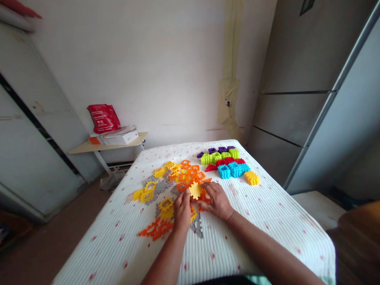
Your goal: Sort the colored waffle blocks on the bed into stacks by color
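A yellow toothed interlocking piece (195,190) is raised over the pile, with its flat face toward me. My left hand (181,209) pinches it at its left edge. On the other side, my right hand (219,201) reaches in with thumb and fingers apart and curved, the fingertips close to the piece's right edge. Orange pieces (190,176) lie just beyond and beneath my hands. Around them are loose yellow pieces (146,192), grey pieces (162,187) and an orange triangular piece (157,228). Another grey triangular piece (197,226) lies between my forearms.
Sorted stacks stand at the table's far right: purple (222,149), lime green (211,158), red (211,168), blue (236,169) and yellow (252,178). A white spotted quilted cover (124,237) spans the table. A fridge (292,99) stands right; a side table (86,147) is left.
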The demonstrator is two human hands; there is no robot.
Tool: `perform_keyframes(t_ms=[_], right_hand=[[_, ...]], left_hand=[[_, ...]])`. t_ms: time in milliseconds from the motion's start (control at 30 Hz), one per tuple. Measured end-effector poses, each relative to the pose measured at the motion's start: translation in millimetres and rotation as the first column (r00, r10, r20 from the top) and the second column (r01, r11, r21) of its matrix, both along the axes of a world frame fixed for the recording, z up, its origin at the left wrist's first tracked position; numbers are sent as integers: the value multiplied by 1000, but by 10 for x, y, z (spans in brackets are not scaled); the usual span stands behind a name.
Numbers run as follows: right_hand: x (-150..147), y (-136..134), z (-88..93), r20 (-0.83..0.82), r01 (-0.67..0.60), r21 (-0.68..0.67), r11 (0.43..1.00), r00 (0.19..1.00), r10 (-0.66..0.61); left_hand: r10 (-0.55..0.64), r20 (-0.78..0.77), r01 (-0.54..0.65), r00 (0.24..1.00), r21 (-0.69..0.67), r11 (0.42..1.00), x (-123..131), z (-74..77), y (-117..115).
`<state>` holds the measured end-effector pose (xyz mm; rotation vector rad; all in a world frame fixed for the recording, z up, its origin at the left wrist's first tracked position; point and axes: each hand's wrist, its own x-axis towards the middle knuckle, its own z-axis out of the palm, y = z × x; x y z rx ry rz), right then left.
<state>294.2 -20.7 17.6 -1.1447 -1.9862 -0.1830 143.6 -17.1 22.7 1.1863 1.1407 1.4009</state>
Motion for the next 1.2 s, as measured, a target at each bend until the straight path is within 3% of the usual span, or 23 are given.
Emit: perform_keyframes(t_ms=[167, 567, 633, 700, 800, 900, 967, 1033, 1200], right_hand=[[-10, 5, 8, -30, -52, -28, 998, 998, 51], [57, -2, 96, -128, -95, 32, 995, 987, 98], [173, 25, 122, -111, -45, 59, 997, 993, 52], [399, 73, 136, -126, 112, 93, 989, 987, -100], [913, 132, 132, -221, 466, 80, 881, 870, -440], [1429, 116, 100, -219, 723, -70, 687, 661, -718], [1645, 69, 73, -173, 799, -177, 574, 549, -817], [1731, 22, 52, -122, 823, -253, 508, 494, -861], [1644, -16, 60, 10, 831, -326, 452, 481, -877]], left_hand=[[12, -55, -12, 998, -13, 1000, -2, -56, -6], [27, -245, -7, 969, 82, 997, -30, -34, -32], [66, -288, -23, 955, 151, 988, -82, -63, -25], [129, -330, -39, 935, 265, 964, -166, -97, -11], [235, -398, -58, 887, 410, 910, -314, -132, 13], [300, -433, -87, 850, 446, 891, -423, -125, 31], [315, -445, -104, 838, 437, 894, -455, -108, 37], [317, -452, -106, 834, 432, 896, -461, -100, 41], [303, -429, -105, 851, 426, 899, -449, -139, 60]])
